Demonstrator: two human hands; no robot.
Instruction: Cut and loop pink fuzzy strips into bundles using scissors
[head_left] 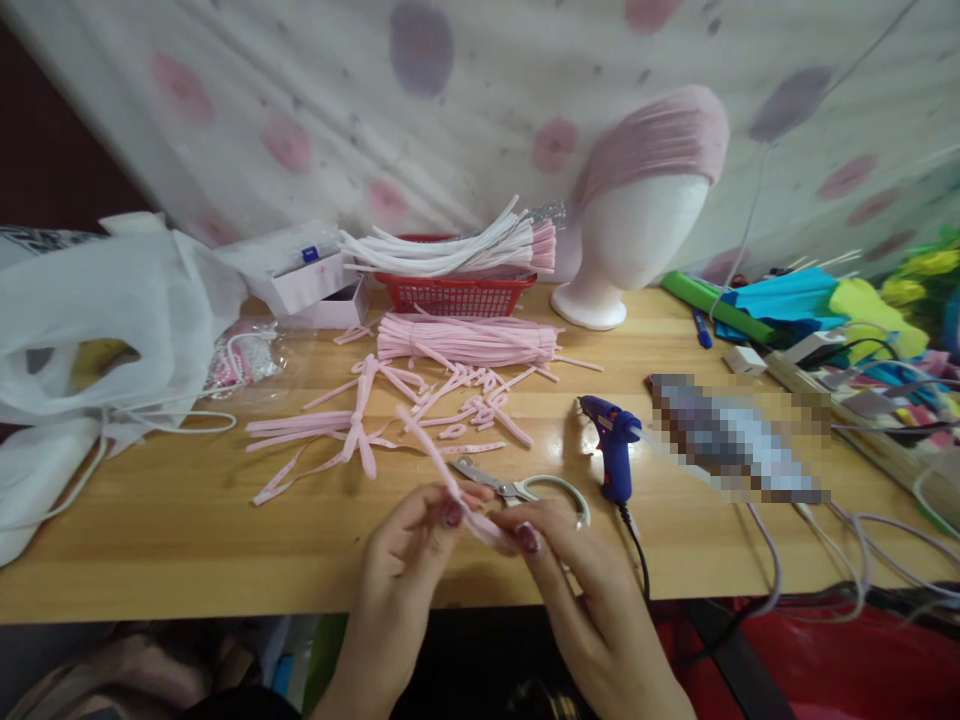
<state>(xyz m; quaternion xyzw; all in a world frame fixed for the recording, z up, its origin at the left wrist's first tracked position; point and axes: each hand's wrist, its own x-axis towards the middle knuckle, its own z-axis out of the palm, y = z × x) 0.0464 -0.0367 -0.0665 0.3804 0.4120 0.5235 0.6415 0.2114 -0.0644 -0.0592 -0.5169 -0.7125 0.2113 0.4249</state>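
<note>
A pink pipe cleaner [430, 447] slants up and left from between my two hands, above the table's front edge. My left hand [411, 548] pinches it near its middle. At its lower end, which looks flattened or doubled over, my right hand [574, 565] grips it between thumb and fingers. Just beyond my hands lie scissors [513, 488] with pale handles, partly hidden by my right hand. Several bent and looped pink pipe cleaner pieces [480, 395] are scattered farther back, beside a pink tape measure [289, 485]. Behind them rests a thick pink pipe cleaner bundle [469, 340].
A blue glue gun [611, 445] stands right of the scissors, its cord running off the front edge. A red basket [457, 295] holds white and pink pipe cleaners. Beside it is a white foam head [634, 235]. A white mesh bag [165, 300] is at left; cables [862, 540] trail at right.
</note>
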